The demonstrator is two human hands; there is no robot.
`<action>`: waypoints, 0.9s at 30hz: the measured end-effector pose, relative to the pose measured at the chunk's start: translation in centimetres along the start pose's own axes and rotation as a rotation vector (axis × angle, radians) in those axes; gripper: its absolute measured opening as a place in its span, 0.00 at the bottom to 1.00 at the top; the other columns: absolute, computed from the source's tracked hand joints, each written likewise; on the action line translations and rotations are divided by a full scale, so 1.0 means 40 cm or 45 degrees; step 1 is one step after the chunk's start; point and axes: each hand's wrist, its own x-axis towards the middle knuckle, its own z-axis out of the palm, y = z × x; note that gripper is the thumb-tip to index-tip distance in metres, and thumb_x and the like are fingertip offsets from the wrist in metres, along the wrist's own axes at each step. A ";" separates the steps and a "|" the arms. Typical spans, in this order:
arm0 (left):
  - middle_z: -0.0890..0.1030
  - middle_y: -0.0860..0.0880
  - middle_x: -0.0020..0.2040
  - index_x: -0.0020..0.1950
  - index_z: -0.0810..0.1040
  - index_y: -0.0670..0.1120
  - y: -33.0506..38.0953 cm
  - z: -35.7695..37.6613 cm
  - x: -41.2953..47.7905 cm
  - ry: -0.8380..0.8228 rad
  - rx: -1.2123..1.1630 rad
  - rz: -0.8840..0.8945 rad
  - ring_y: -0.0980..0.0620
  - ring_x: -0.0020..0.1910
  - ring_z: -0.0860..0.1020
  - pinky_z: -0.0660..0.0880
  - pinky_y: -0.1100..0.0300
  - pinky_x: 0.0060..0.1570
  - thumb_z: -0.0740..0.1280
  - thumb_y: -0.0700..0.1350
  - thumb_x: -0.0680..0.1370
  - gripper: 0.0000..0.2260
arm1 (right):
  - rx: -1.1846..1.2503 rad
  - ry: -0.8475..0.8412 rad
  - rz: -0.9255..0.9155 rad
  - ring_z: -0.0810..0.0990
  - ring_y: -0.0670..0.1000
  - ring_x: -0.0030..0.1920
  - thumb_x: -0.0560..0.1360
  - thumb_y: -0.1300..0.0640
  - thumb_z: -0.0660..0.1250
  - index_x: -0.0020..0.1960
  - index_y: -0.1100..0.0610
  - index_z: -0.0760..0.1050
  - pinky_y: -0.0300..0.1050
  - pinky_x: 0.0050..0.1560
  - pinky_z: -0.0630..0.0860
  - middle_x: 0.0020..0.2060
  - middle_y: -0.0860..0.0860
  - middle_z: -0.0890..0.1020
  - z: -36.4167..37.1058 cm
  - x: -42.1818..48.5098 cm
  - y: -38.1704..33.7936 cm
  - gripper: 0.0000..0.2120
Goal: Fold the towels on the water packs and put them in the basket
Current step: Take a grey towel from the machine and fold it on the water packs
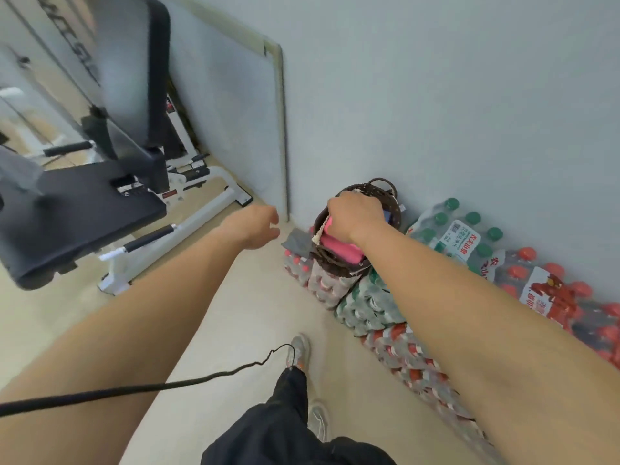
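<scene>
**Desk:** What is shown from the head view?

**Caption writer:** A dark woven basket (330, 261) is seen set on top of shrink-wrapped water packs (369, 307), which are lined up along the foot of a pale wall (436, 95). A folded pink towel (339, 248) is seen inside the basket.

**Desk:** And the hands?

**Caption writer:** The right hand (355, 213) is lowered over the basket's mouth, directly above the pink towel. Its fingers are hidden behind the knuckles, so it cannot be told whether the towel is gripped. The left hand (255, 226) is held in the air to the left of the basket and apart from it. Its fingers are loosely curled and nothing is held.

**Desk:** Is a second towel visible?

**Caption writer:** A grey towel (295, 243) is seen lying on the red-capped bottles, just beside the basket's left side.

**Desk:** What else is caught in the frame?

**Caption writer:** Green-capped and red-capped packs are stacked further right against the wall. A framed board (235, 129) is leaned on the wall at the left, and a black-padded exercise bench (84, 209) is set on the floor in front of it. A black cable (134, 389) is draped across the left forearm. Dark trousers and a grey shoe (299, 350) are seen below.
</scene>
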 end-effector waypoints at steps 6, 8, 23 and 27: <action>0.78 0.47 0.62 0.66 0.73 0.50 -0.172 -0.012 -0.250 0.010 -0.042 -0.270 0.44 0.59 0.76 0.74 0.50 0.57 0.62 0.55 0.79 0.17 | 0.004 -0.030 -0.202 0.79 0.59 0.55 0.74 0.56 0.62 0.56 0.54 0.78 0.48 0.44 0.69 0.54 0.54 0.79 -0.076 -0.021 -0.259 0.12; 0.78 0.47 0.60 0.64 0.74 0.49 -0.237 -0.021 -0.329 0.031 -0.071 -0.355 0.44 0.57 0.76 0.74 0.50 0.56 0.63 0.53 0.79 0.16 | -0.005 -0.043 -0.276 0.79 0.58 0.52 0.74 0.57 0.61 0.54 0.53 0.76 0.47 0.44 0.69 0.51 0.53 0.79 -0.103 -0.025 -0.356 0.10; 0.78 0.48 0.58 0.62 0.74 0.49 -0.911 0.025 -0.864 0.167 -0.395 -0.864 0.46 0.54 0.76 0.76 0.50 0.55 0.63 0.53 0.78 0.15 | -0.092 -0.136 -0.691 0.77 0.56 0.44 0.72 0.57 0.62 0.47 0.52 0.75 0.47 0.41 0.70 0.43 0.50 0.77 -0.174 0.021 -1.237 0.05; 0.78 0.50 0.59 0.66 0.72 0.51 -1.096 0.050 -1.034 0.227 -0.494 -1.021 0.48 0.55 0.76 0.76 0.51 0.55 0.62 0.55 0.78 0.18 | -0.071 -0.150 -0.844 0.77 0.57 0.47 0.72 0.55 0.62 0.53 0.51 0.77 0.48 0.45 0.72 0.50 0.51 0.78 -0.183 0.013 -1.518 0.11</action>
